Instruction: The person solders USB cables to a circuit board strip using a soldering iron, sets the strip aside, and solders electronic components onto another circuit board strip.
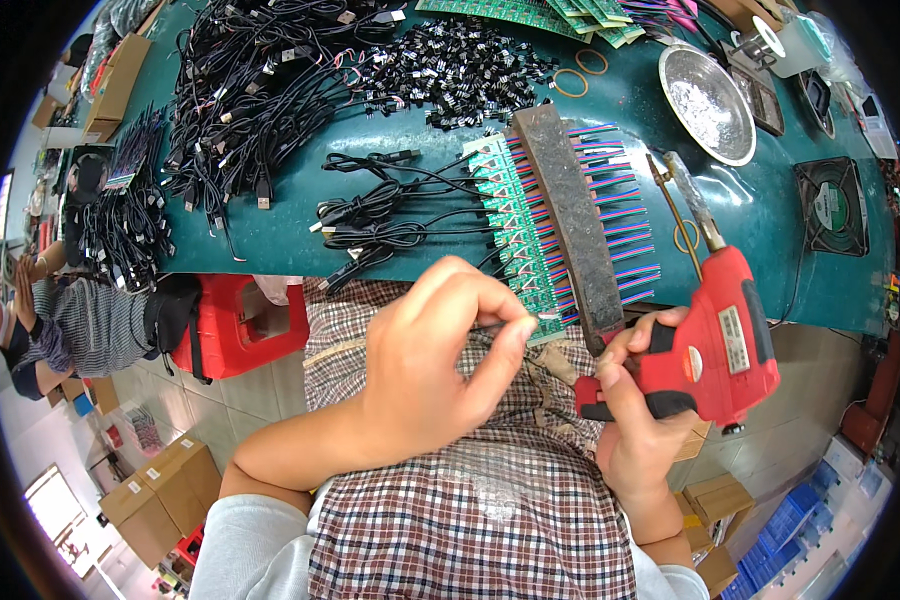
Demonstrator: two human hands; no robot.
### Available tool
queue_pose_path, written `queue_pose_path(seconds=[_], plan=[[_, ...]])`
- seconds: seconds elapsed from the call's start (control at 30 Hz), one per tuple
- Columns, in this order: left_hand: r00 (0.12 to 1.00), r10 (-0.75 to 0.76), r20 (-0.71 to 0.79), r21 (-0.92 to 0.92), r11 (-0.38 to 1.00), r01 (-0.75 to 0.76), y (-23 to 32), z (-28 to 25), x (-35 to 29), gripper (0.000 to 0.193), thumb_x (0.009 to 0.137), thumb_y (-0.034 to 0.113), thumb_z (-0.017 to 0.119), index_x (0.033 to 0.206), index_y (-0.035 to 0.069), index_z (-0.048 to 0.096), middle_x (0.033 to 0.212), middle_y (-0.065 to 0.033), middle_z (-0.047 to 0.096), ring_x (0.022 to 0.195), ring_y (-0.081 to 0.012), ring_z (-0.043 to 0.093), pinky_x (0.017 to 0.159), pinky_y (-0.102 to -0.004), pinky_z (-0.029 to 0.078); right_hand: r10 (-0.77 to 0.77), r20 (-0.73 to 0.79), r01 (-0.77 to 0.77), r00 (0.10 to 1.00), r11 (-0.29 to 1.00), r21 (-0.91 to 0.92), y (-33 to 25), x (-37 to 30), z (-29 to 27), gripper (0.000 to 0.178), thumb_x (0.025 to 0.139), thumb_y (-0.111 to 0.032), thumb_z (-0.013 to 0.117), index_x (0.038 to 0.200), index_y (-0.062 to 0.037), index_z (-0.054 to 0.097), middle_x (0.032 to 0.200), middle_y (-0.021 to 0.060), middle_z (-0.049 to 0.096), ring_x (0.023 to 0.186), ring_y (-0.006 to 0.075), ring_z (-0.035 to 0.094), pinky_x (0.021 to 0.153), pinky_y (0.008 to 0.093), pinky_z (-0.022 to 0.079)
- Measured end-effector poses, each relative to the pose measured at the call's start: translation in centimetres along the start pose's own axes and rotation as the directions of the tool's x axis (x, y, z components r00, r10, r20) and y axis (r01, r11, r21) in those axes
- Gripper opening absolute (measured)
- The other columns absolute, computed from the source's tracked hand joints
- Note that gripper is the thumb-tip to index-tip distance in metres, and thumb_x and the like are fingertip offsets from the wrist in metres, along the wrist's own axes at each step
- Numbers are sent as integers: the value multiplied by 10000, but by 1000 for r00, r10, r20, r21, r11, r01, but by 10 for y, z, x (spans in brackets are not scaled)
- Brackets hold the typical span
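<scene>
My left hand [425, 350] pinches the end of a thin cable at the near corner of a green circuit board panel [515, 220]; the fingers partly hide the cable. In my right hand [645, 425] is a red soldering gun [715, 345], its tip [660, 170] pointing away from me, right of the panel. A heavy dark bar [568, 215] lies along the panel, over the striped wires [625, 225] that stick out to the right. Black USB cables [370, 225] run from the panel's left side and lie coiled on the green table [280, 240].
Heaps of black cables [255, 120] and small black connectors [455, 75] cover the far left and middle. At the right are a metal bowl [707, 105], a solder spool [758, 42] and a fan [832, 205]. Another person [90, 325] sits at left near a red stool [240, 325].
</scene>
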State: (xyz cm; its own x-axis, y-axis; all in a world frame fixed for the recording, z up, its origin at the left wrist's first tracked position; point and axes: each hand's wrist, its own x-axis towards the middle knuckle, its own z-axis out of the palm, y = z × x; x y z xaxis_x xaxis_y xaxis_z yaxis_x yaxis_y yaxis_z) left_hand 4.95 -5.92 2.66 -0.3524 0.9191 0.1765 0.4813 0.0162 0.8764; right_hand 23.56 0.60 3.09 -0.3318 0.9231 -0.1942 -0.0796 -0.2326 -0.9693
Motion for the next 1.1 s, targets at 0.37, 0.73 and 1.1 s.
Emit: queue_pose_path(seconds=[0.37, 0.73, 1.1], plan=[[999, -32, -10, 218, 975, 33, -18, 15, 12, 158, 824, 22, 822, 840, 29, 664, 797, -61, 646, 669, -161, 661, 597, -292, 527, 140, 41, -124, 989, 956, -265, -14, -69, -73, 535, 834, -162, 843, 1254, 23, 568, 963, 78, 642, 850, 181, 650, 781, 360, 551], [997, -73, -9, 259, 963, 73, -23, 19, 13, 185, 792, 41, 812, 831, 40, 631, 794, -60, 639, 666, -181, 637, 604, -314, 518, -201, 425, 456, 883, 588, -668, 0, -47, -90, 332, 714, 50, 805, 990, 19, 624, 797, 156, 664, 653, 268, 648, 613, 337, 519], [999, -47, -9, 287, 957, 48, -22, 20, 13, 197, 782, 41, 812, 824, 52, 620, 783, -54, 637, 649, -180, 625, 573, -323, 502, -96, 298, 288, 950, 639, -713, 7, -64, -99, 235, 834, -175, 779, 998, -23, 707, 994, 163, 704, 945, 391, 685, 887, 468, 546]])
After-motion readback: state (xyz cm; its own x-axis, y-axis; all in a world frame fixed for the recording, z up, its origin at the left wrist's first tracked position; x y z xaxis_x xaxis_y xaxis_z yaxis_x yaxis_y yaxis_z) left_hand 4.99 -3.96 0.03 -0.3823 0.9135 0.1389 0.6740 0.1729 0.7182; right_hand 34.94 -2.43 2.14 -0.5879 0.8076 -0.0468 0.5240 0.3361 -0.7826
